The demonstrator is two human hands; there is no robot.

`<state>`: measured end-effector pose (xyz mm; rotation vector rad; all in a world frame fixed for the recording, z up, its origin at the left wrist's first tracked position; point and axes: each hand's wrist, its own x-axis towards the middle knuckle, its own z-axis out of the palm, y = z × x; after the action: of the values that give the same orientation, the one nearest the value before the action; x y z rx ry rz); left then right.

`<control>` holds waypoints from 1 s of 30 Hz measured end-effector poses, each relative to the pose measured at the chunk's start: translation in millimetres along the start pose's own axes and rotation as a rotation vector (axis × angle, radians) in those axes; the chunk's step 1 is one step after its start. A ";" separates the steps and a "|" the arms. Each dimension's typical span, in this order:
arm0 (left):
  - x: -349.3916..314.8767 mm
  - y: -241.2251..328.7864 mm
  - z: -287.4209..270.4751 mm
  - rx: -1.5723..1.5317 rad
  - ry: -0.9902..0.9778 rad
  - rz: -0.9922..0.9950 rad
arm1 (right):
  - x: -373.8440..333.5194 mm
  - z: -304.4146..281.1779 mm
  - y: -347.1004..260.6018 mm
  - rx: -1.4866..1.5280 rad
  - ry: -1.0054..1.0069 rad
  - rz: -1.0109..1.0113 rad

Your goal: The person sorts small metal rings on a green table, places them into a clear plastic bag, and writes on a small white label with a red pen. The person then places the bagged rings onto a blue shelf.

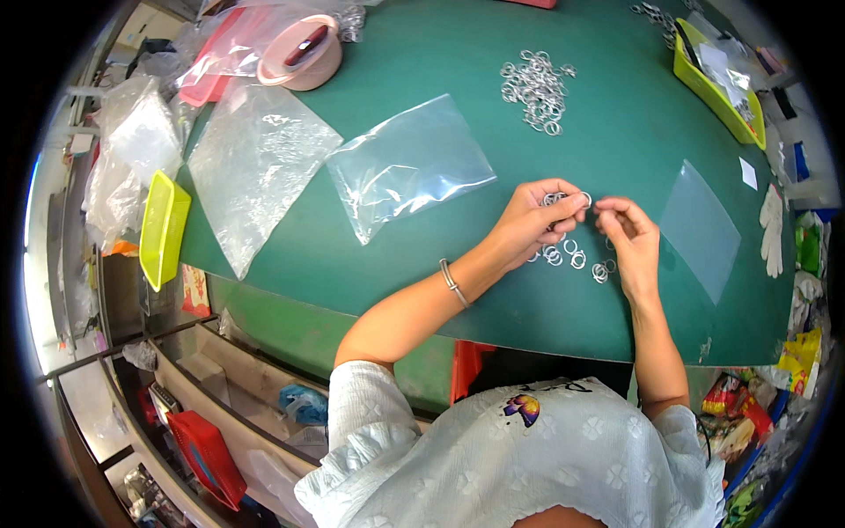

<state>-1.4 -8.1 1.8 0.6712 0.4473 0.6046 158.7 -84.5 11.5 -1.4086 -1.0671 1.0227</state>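
Note:
My left hand [539,220] is closed around several small silver metal rings, with one ring [586,201] standing out at the thumb and fingertips. Just right of it, my right hand [632,242] is bent in a pinch, its fingertips almost at that ring; whatever lies between them is too small to make out. Under the hands, loose silver rings [577,260] lie on the green table [422,282], and a few more rings [600,273] sit near my right wrist. Farther away is a larger heap of silver rings [539,88].
Clear plastic bags [414,167] lie to the left, and a flat clear sheet [701,233] to the right. A pink bowl [304,75] and a yellow-green tray [164,231] stand at left. Another yellow-green tray [717,88] and a white glove [771,231] edge the right side.

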 end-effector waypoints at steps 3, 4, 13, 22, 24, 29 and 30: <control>2.5 4.6 -3.0 -0.085 -0.073 0.035 | -3.5 4.1 -6.2 -0.452 -0.172 -0.102; 1.8 5.8 -4.1 -0.100 -0.077 0.040 | -6.9 9.9 -3.5 -0.578 -0.197 -0.234; -0.6 9.1 -6.8 -0.164 -0.074 0.058 | -16.0 20.9 -1.5 -0.738 -0.318 -0.419; 1.0 2.2 2.0 0.123 0.086 0.030 | -6.0 0.8 -1.7 0.099 -0.169 0.127; 0.3 1.9 4.3 0.228 0.085 0.021 | -2.5 -5.7 -3.4 0.184 -0.140 0.177; 2.3 -2.1 12.1 0.570 0.054 0.181 | -1.2 -10.9 5.8 0.375 -0.094 0.184; 2.6 -2.9 12.0 0.639 0.027 0.250 | -1.2 -9.4 5.6 0.380 -0.090 0.188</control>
<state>8.2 -13.5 7.8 1.3428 0.5933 0.7113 168.0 -88.2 6.8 -1.1742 -0.7610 1.3573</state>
